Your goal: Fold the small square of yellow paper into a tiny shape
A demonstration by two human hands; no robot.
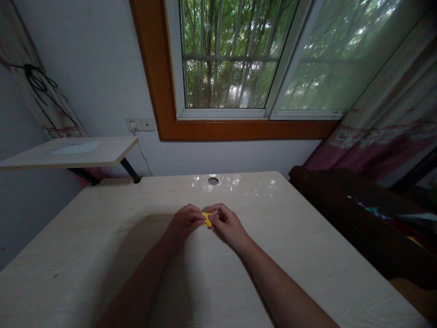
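One flat yellow piece (208, 222) pinched between left hand (186, 223) and right hand (229, 224); fingertip handling, next move likely wants steadiness

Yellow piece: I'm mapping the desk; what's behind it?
Behind the yellow piece is the tabletop, with a round hole near its far edge. The piece, left hand and right hand cover what's behind them.

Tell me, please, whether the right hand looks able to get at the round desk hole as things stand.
Probably yes: only desktop shows between the right hand and the round desk hole, though it holds the yellow piece with the left hand.
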